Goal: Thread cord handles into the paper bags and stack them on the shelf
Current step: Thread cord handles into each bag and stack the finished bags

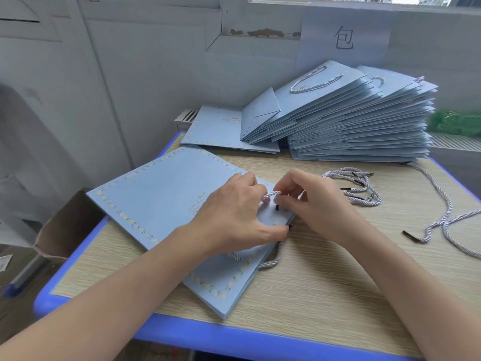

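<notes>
Two bare hands at the top edge of a flat pale-blue paper bag [156,201] with a border of pastel ovals. Left hand [231,217]: palm down on the bag's upper panel, fingers curled, pinching one side of a short arch of twisted lilac-white cord [272,195]. Right hand [316,204]: fingers curled narrow, pinching the other side of that arch, just above a small black cord tip [277,208] standing at the panel. More of the same cord looping out from under the bag's near edge, below the left thumb. Small print on the bag near the left wrist, too fine to read.

Bag lying at a slant on a wood-grain tabletop [338,282] with a blue rim, one corner past the left side.

Just right of the right hand: a loose bundle of black-tipped lilac cords [361,188]; further right, one long loose cord [442,225].

Behind, well apart from the hands: a fanned stack of matching blue bags with cord handles [351,121]; beside it a flat bag with a gold crown and the letters "PRIN" [218,128], the rest covered.

On the wall above: a grey paper sheet with the handwritten character "包" [343,37].
</notes>
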Available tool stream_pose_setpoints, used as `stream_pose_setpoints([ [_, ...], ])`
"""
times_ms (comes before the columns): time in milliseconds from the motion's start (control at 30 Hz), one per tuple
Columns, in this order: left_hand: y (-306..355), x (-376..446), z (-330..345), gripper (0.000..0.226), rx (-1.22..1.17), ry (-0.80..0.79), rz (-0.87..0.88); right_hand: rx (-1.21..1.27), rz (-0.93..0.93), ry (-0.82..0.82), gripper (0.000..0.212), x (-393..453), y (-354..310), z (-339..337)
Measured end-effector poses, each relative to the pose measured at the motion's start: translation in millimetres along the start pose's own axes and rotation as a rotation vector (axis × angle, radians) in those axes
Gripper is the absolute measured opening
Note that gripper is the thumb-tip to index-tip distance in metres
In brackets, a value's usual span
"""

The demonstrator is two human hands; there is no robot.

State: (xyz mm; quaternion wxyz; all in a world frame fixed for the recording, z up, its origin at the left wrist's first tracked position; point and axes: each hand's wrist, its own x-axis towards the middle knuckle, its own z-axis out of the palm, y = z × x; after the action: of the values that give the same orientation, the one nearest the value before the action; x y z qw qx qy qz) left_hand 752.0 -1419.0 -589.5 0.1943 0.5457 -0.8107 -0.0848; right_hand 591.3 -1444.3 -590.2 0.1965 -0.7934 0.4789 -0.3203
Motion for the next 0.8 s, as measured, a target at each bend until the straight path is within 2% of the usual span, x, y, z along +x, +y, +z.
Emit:
stream_pose_setpoints([
  [67,1,0,0,0.040,-0.034,0.009,0.004,0.057,0.021,0.006,0.010,-1,-3,1],
  [167,2,1,-2,0.043,-0.077,0.029,-0.014,0.009,0.002,-0.008,0.003,0,-5,-1],
  [333,1,1,-5,0.042,-0.099,0.032,-0.040,-0.073,-0.072,0.055,0.014,-1,0,-14],
  [567,2,-2,-2,0.031,-0.025,0.063,-0.004,-0.151,-0.186,-0.058,0.015,-1,-7,-12],
  [667,4,-2,-2,0.031,-0.006,0.083,-0.006,-0.191,-0.173,-0.099,0.019,1,-6,-6],
  [800,4,-1,-2,0.040,0.001,0.089,-0.007,-0.126,-0.093,-0.037,0.015,1,0,-3],
])
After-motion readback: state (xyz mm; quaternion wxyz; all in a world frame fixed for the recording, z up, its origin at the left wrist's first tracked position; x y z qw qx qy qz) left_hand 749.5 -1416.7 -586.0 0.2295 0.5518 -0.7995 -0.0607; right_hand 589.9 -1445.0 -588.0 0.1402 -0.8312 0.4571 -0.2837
